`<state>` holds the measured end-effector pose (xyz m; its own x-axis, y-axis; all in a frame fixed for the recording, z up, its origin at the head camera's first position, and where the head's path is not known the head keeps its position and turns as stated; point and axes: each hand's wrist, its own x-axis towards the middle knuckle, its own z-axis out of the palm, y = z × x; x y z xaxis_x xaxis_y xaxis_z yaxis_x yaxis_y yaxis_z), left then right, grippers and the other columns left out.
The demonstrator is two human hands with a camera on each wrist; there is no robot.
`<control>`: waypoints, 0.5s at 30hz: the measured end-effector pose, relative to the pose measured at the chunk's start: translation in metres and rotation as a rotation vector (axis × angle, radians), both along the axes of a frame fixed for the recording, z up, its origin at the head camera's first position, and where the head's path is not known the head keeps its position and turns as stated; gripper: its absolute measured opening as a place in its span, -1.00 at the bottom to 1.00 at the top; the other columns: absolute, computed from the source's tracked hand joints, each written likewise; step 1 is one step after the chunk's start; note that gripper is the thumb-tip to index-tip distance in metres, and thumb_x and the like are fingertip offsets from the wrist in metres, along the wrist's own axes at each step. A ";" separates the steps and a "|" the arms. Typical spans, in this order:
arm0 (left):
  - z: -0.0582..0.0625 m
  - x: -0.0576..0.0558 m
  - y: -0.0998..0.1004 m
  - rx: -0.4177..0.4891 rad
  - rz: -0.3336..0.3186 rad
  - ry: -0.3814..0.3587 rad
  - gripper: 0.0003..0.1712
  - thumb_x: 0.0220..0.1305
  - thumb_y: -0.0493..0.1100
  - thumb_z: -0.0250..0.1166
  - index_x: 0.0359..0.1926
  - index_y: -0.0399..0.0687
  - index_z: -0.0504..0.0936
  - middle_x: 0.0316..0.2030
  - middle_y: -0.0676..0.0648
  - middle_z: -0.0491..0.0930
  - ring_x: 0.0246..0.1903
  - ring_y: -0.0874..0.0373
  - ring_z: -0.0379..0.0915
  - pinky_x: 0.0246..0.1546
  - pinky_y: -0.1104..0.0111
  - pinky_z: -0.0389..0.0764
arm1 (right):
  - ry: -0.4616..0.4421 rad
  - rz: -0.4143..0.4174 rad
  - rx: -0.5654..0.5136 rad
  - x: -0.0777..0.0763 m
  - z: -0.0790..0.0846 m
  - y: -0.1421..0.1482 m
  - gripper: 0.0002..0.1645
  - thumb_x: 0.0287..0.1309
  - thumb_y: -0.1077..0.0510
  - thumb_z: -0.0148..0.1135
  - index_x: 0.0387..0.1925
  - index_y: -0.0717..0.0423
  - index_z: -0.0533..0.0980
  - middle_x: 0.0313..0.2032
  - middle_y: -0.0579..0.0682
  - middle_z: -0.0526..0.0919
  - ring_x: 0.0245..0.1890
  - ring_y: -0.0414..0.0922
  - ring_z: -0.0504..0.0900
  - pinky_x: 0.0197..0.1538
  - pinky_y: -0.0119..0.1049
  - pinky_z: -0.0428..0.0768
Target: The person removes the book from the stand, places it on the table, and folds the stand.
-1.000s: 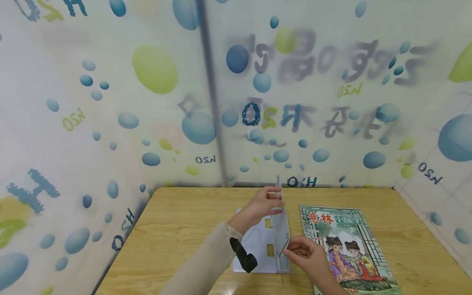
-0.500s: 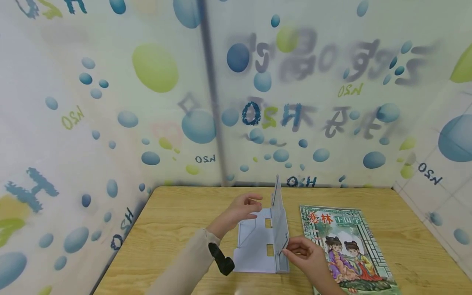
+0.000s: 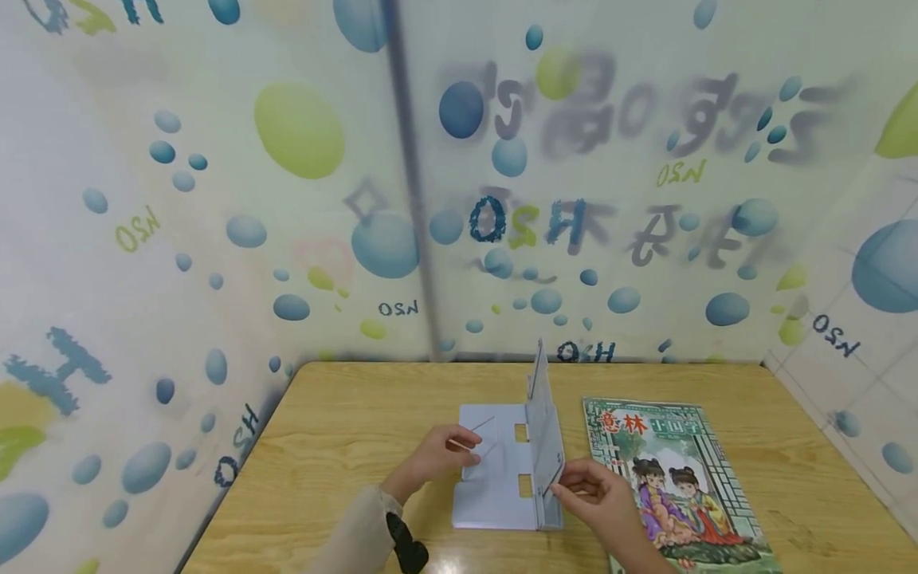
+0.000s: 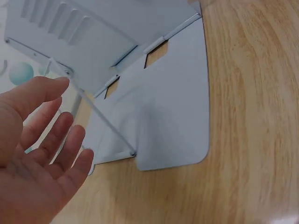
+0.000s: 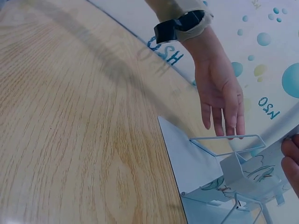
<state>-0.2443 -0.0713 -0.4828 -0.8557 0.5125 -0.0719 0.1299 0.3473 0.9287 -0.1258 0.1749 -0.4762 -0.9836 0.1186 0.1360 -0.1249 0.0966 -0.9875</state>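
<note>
A white folding book stand [image 3: 491, 506] rests on the table, its base lying flat and its panel [image 3: 547, 434] standing upright. A thin wire support [image 4: 100, 114] slants between panel and base in the left wrist view. My left hand [image 3: 433, 456] is beside the wire, over the base's left side, with loosely bent fingers around nothing. The thumb tip [image 4: 63, 84] overlaps the wire's upper part in that view. My right hand [image 3: 598, 494] pinches the near lower edge of the upright panel between thumb and forefinger. Only its fingertips [image 5: 290, 163] show at the right wrist view's edge.
A magazine [image 3: 681, 486] with two cartoon children on its cover lies right of the stand, partly under my right forearm. The wooden table [image 3: 344, 430] ends at a wall [image 3: 631, 199] printed with coloured bubbles.
My left hand has let go of the upright panel's upper part and come down leftward to the wire support over the base. The right hand keeps its pinch in place.
</note>
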 end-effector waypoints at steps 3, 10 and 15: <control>-0.011 -0.001 0.004 0.020 -0.005 0.000 -0.72 0.08 -0.32 0.32 -0.14 -0.33 0.58 -0.14 -0.26 0.53 -0.25 0.05 0.45 -0.29 0.29 0.53 | 0.004 0.006 -0.001 -0.001 0.000 0.000 -0.76 -0.05 0.37 0.32 -0.27 0.32 0.52 -0.45 -0.07 0.60 -0.44 -0.17 0.60 -0.38 -0.30 0.60; -0.023 -0.004 0.014 0.028 -0.066 0.096 -0.87 0.13 -0.34 0.27 -0.26 -0.27 0.63 -0.32 -0.11 0.59 -0.35 0.16 0.47 -0.37 0.39 0.50 | 0.016 0.015 0.000 -0.001 0.001 0.000 -0.76 -0.06 0.37 0.32 -0.28 0.34 0.52 -0.46 -0.08 0.59 -0.45 -0.18 0.60 -0.39 -0.30 0.60; -0.030 -0.005 0.021 0.030 -0.084 0.136 -0.86 0.13 -0.38 0.25 -0.26 -0.26 0.66 -0.32 -0.13 0.61 -0.37 0.21 0.46 -0.37 0.43 0.51 | 0.033 0.032 0.004 -0.001 0.001 0.001 -0.77 -0.04 0.39 0.30 -0.27 0.35 0.51 -0.46 -0.12 0.59 -0.44 -0.18 0.60 -0.38 -0.29 0.60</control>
<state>-0.2490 -0.0499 -0.5126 -0.8106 0.5827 0.0580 0.2827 0.3027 0.9102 -0.1269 0.1758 -0.4748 -0.9818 0.0868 0.1691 -0.1607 0.0961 -0.9823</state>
